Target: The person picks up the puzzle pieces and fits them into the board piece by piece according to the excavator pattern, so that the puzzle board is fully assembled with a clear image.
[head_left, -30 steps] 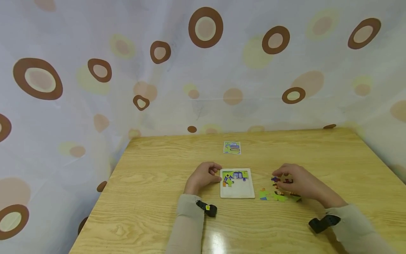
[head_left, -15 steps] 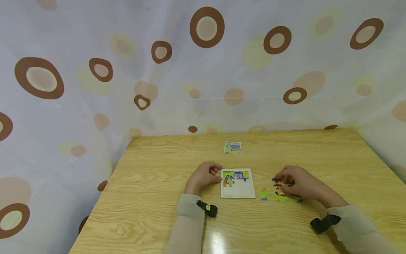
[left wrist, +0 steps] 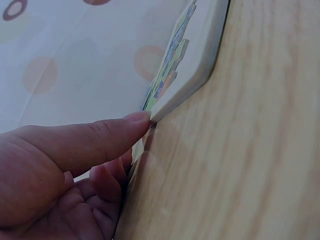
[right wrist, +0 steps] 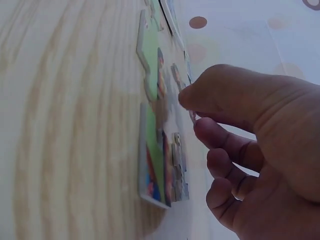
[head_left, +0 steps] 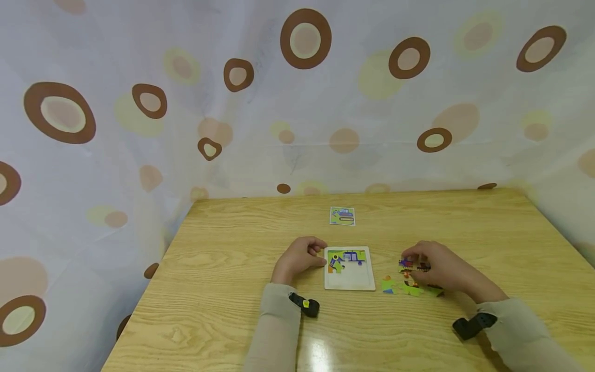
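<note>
My left hand (head_left: 299, 257) holds the left side of a white puzzle board (head_left: 349, 281), its thumb (left wrist: 112, 137) against the edge and its other fingers bent beside it. Joined jigsaw pieces (head_left: 354, 256) in green and blue line the board's upper part; bare white shows below. To the right, my right hand (head_left: 437, 266) is over a group of loose pieces. In the right wrist view its thumb (right wrist: 210, 92) and index finger pinch a small puzzle piece (right wrist: 192, 115), mostly hidden by the fingertips. Green pieces (head_left: 411, 288) lie just under this hand.
A small picture card (head_left: 342, 216) with a blue digger on green lies behind the board. A green and blue piece (head_left: 387, 284) is between the board and the right hand. The wooden table (head_left: 223, 243) meets a spotted curtain (head_left: 260, 170) at its far edge.
The right fingers shift slightly over the loose pieces, and more of a blue and red piece shows beneath them. My left hand stays at the board's edge.
</note>
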{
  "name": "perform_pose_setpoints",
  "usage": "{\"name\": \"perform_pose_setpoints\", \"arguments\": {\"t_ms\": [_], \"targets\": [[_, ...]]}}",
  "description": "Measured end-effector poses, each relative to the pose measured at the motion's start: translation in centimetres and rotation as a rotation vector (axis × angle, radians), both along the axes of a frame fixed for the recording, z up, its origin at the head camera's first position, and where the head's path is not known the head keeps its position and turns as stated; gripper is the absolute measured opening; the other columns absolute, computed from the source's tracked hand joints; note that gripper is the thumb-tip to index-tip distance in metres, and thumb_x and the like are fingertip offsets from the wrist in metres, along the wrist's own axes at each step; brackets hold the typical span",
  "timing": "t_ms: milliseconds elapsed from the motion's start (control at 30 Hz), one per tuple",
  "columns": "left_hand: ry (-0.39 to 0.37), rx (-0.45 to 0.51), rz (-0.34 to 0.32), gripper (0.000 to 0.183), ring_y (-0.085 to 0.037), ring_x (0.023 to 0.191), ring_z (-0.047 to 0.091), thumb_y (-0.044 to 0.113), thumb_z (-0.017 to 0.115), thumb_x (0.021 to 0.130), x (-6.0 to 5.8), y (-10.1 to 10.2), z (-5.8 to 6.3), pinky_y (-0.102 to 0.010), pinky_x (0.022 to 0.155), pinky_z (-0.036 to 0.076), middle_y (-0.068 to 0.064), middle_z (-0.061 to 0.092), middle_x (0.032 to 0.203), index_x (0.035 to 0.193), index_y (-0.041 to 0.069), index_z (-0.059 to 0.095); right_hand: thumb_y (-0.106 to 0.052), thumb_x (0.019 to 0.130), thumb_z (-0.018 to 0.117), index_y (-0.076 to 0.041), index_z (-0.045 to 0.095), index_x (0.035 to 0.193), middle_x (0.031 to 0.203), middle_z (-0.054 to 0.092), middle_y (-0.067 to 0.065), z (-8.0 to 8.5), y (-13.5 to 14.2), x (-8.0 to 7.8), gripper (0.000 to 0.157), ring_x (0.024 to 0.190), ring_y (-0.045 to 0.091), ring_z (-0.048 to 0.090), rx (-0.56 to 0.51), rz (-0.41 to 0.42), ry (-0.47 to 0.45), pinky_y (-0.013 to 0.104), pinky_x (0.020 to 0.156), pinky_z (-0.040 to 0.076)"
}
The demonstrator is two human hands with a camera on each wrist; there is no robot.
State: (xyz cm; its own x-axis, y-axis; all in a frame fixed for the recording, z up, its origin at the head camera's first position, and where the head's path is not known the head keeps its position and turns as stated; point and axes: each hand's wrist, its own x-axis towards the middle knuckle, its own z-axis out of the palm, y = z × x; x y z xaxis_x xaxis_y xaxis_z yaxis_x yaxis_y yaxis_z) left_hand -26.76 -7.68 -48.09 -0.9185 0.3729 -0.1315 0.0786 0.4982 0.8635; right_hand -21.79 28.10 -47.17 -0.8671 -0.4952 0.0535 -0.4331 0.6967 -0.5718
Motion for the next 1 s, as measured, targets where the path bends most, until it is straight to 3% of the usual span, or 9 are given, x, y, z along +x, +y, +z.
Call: {"name": "perform_pose_setpoints", "arguments": {"t_ms": [200, 433, 667, 1000], "targets": [[0.002, -0.008, 0.004, 0.032, -0.016, 0.084, 0.047, 0.003, 0.078, 0.084, 0.1, -0.1, 0.0, -0.029, 0.076, 0.041, -0.008, 0.058, 0.098, 0.115, 0.006, 0.069, -0.010, 0.083, 0.071, 0.002, 0.063, 0.124, 0.096, 0.058, -0.004, 0.3, -0.6, 0.1, 0.044, 0.084, 0.012, 0.055, 0.014, -0.001, 0.060, 0.033, 0.069, 0.049], [0.014, -0.018, 0.003, 0.033, -0.015, 0.083, 0.048, 0.005, 0.078, 0.085, -0.1, 0.0, -0.1, -0.028, 0.076, 0.043, -0.007, 0.058, 0.099, 0.116, 0.006, 0.069, -0.010, 0.081, 0.074, -0.002, 0.067, 0.119, 0.096, 0.058, -0.004, 0.9, -1.7, 0.4, 0.040, 0.086, 0.013, 0.055, 0.018, -0.018, 0.102, 0.032, 0.068, 0.049], [0.020, -0.019, 0.012, 0.033, -0.015, 0.081, 0.047, 0.004, 0.079, 0.084, -0.1, 0.0, 0.0, -0.028, 0.075, 0.042, -0.007, 0.058, 0.098, 0.115, 0.007, 0.070, -0.011, 0.080, 0.077, -0.005, 0.068, 0.116, 0.096, 0.056, -0.005, 1.5, -3.7, 0.2, 0.037, 0.089, 0.016, 0.051, 0.003, -0.032, 0.095, 0.034, 0.071, 0.047], [0.005, -0.007, 0.015, 0.033, -0.015, 0.081, 0.047, 0.003, 0.079, 0.083, -0.1, 0.1, -0.1, -0.028, 0.074, 0.042, -0.009, 0.058, 0.098, 0.115, 0.006, 0.070, -0.009, 0.082, 0.074, -0.003, 0.067, 0.121, 0.097, 0.059, -0.005, 1.7, -6.2, -0.3, 0.039, 0.089, 0.018, 0.054, -0.030, 0.023, 0.072, 0.037, 0.075, 0.048]]}}
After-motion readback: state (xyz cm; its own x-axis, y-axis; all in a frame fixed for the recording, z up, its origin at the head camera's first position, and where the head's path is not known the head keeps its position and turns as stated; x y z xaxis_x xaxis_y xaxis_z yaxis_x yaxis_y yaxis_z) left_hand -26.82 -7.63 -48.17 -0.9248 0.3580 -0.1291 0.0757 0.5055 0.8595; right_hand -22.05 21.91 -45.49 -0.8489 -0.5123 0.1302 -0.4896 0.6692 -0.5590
